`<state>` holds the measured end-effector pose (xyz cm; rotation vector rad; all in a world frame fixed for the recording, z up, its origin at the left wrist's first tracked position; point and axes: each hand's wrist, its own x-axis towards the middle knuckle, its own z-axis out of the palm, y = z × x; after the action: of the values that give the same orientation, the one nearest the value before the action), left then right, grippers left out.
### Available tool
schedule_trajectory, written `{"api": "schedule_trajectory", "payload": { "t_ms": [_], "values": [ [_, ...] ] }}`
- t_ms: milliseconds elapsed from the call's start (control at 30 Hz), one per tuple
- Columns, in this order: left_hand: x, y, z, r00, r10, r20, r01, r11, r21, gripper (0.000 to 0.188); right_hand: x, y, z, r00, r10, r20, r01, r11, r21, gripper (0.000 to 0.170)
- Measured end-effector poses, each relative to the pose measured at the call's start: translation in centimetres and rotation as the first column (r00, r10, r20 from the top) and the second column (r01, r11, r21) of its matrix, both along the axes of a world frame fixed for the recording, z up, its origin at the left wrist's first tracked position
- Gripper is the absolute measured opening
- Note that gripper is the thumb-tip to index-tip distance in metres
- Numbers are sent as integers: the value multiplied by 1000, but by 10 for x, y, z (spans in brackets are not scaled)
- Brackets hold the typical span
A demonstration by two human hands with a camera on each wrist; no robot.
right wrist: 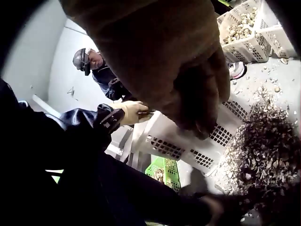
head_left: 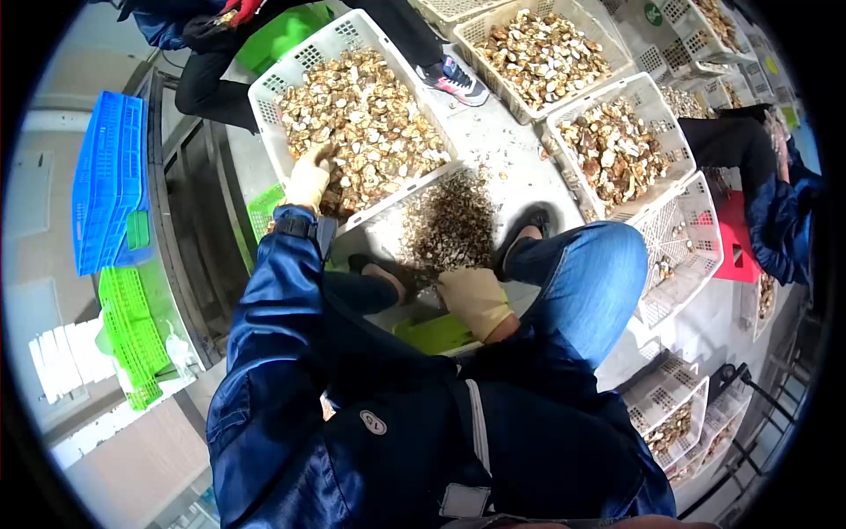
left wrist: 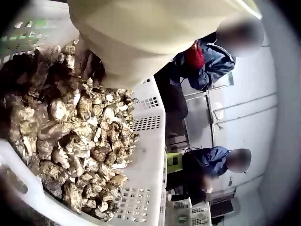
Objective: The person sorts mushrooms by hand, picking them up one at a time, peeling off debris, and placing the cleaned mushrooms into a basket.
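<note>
A large white crate [head_left: 366, 123] holds a heap of oysters [head_left: 370, 115]. At its near left side is my left hand [head_left: 308, 181], in a cream glove. In the right wrist view a brownish oyster [right wrist: 145, 113] shows between the curled fingers of this left hand [right wrist: 131, 112]. My right hand [head_left: 476, 301], also gloved, is low between my knees, just in front of a pile of shell fragments [head_left: 449, 220]. Its fingers curl inward in the right wrist view, their inside dark; I cannot tell whether they hold anything.
More white crates of oysters [head_left: 538, 57] stand at the back and right. Blue crates [head_left: 110, 181] and a green basket [head_left: 132, 335] are at the left. Two people sit nearby, one beyond the big crate, another by a red stool [head_left: 736, 238]. A green object [head_left: 436, 333] lies below my right hand.
</note>
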<state>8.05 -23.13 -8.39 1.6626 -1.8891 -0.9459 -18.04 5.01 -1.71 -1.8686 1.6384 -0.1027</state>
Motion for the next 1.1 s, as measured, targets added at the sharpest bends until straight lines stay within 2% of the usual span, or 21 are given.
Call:
{"api": "schedule_trajectory", "payload": {
  "t_ms": [100,167,267,333,367,400,467,533,567,633,667,700,733,767,800,833,867,933,1000,1067,1100],
  "values": [
    [-31,-17,9,995,-25,101,7,984,177,47,0,-3,3,1000,-6,22,6,999,40,16],
    [-28,-24,-15,830,-298,470,367,929,-58,40,1,-4,5,998,-12,58,9,999,43,16],
    [-48,-32,-24,820,-266,506,278,959,52,37,1,-2,2,993,17,120,-17,1000,-4,17],
    [-50,-29,-10,716,-369,593,399,913,86,31,3,-2,-1,992,67,105,-65,998,-26,18],
    [-49,-21,2,785,-369,497,390,919,67,31,2,-2,3,993,51,110,-50,999,-15,18],
    [-48,-26,4,943,-273,193,226,946,232,20,0,-4,11,993,38,115,-38,999,-5,18],
    [-36,-10,5,968,-203,146,203,979,19,16,0,-5,15,985,-20,174,30,998,-53,17],
    [-44,13,44,967,88,-240,29,896,444,49,-2,-4,15,953,-103,284,152,976,-155,17],
    [-40,29,43,910,99,-403,80,911,404,54,-4,-6,18,937,-137,323,188,973,-133,17],
    [-37,64,49,883,-104,-457,212,958,191,57,-4,-8,22,858,-216,466,348,912,-218,17],
    [-35,84,54,904,-289,-314,315,949,34,55,-4,-8,25,808,-247,535,431,867,-249,16],
    [-41,103,57,711,-45,-701,319,910,265,44,-8,-9,37,749,-295,593,446,887,-122,20],
    [-47,122,60,395,329,-858,348,811,471,34,-8,-7,38,691,-326,645,500,860,-101,22],
    [-46,141,59,755,-67,-652,277,934,225,32,-9,-7,42,671,-373,641,502,865,-22,23],
    [-56,160,67,591,135,-796,273,894,355,36,-10,-4,49,652,-421,631,500,864,60,24],
    [-67,179,75,384,353,-853,279,836,472,40,-8,1,58,544,-403,736,553,832,47,25],
    [-78,195,86,333,309,-891,317,853,415,41,-5,5,53,587,-391,709,580,814,-32,25],
    [-84,217,88,290,417,-862,336,798,499,40,-5,9,52,527,-397,751,554,831,51,25],
    [-86,231,85,380,444,-811,270,785,557,43,-7,10,39,526,-403,749,537,840,75,27],
    [-82,237,79,549,263,-793,353,788,505,44,-11,15,41,616,-413,671,519,854,49,28],
    [-90,245,95,625,265,-734,262,814,518,41,-15,16,45,670,-407,620,510,860,14,28]
  ]
}}
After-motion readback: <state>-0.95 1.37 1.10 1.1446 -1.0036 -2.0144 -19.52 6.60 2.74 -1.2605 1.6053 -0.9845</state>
